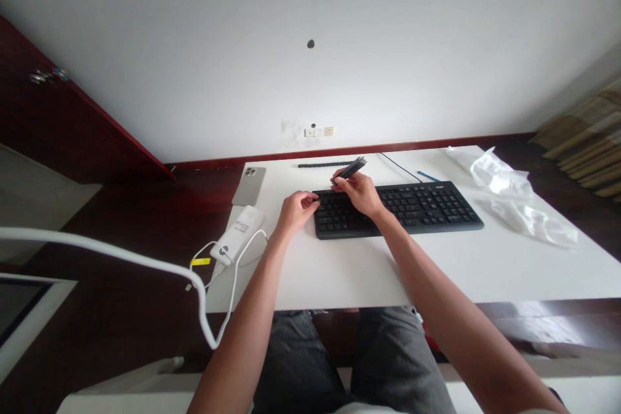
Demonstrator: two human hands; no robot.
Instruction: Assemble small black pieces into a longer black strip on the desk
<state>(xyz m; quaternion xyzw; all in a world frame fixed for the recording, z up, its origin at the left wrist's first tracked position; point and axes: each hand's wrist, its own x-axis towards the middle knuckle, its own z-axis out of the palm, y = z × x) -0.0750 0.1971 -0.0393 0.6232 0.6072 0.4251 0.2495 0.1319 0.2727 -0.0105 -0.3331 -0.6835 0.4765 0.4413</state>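
A black keyboard (422, 210) lies on the white table, a little turned, with its cable running off the back. My left hand (297, 210) is at its upper left corner, thumb and fingers pinched together there. Whatever small thing may be between those fingertips cannot be made out. Over the left half of the keys, my right hand (358, 193) grips a dark, long, narrow object (352, 168) that points up and to the right with a ragged far end. Its exact kind is unclear. Behind the keyboard lies a dark, notched strip (326, 164), apart from both hands.
On the left of the table (339, 278) are a phone (250, 186) and a white power bank (239, 234) with cables. A thick white cord (121, 257) crosses the left foreground. Crumpled clear plastic (499, 174) and a thin blue stick (427, 176) lie on the right.
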